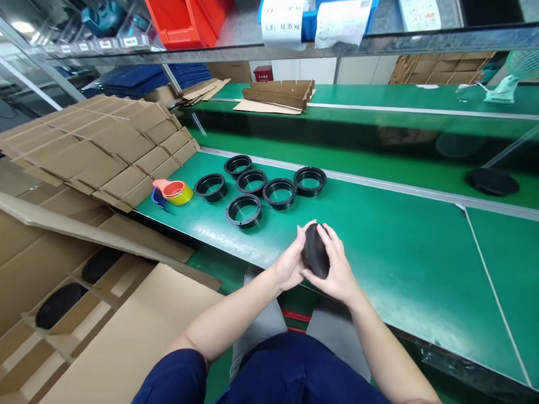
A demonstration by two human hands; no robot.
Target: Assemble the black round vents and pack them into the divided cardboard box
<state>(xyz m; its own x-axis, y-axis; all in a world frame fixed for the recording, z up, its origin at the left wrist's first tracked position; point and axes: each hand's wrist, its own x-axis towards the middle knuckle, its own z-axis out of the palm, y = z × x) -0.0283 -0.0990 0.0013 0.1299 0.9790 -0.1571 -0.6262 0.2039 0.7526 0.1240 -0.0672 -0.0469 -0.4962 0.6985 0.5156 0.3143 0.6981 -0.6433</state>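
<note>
Between my two hands, just over the front edge of the green bench, is a round black part, tilted up on its edge. My left hand grips its left side. Fingers of my right hand wrap round its right side, with the thumb low in front. Whether the part is a ring or a closed disc I cannot tell from this angle. Beyond my hands, several black flanged rings stand on the bench, among them a near ring and a right-hand ring.
A tape dispenser with yellow tape lies left of the rings. Cardboard dividers lean at the left, above an open carton with black round parts in its cells. A metal shelf with red and blue bins crosses overhead.
</note>
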